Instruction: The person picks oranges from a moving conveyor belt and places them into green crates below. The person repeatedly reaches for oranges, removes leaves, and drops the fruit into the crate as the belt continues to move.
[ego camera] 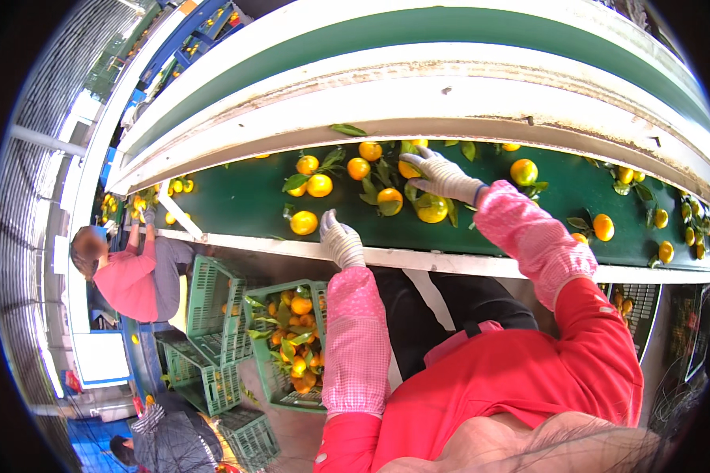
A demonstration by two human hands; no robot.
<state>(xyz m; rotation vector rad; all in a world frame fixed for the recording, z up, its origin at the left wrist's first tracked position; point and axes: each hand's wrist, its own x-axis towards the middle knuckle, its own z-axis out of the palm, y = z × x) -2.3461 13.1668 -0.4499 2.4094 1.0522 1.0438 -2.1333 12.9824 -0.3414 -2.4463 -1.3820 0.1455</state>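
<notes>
My left hand (341, 241), in a striped knit glove, is at the near edge of the green conveyor belt (242, 204). It holds nothing, and a loose orange mandarin (303, 223) lies just left of its fingertips. My right hand (447, 176), gloved alike, reaches over the belt with its fingers spread around a mandarin (409, 169); whether they touch it is unclear. Below that hand rests a larger yellow-orange mandarin (431, 208) with green leaves. Another leafy mandarin (389, 201) is left of it.
A green plastic crate (260, 355) of leafy mandarins stands on the floor left of my left arm. Stacked green crates (216, 319) are beyond it. White rails (402, 258) edge the belt. A co-worker (130, 278) sits farther left; another person (177, 440) is behind.
</notes>
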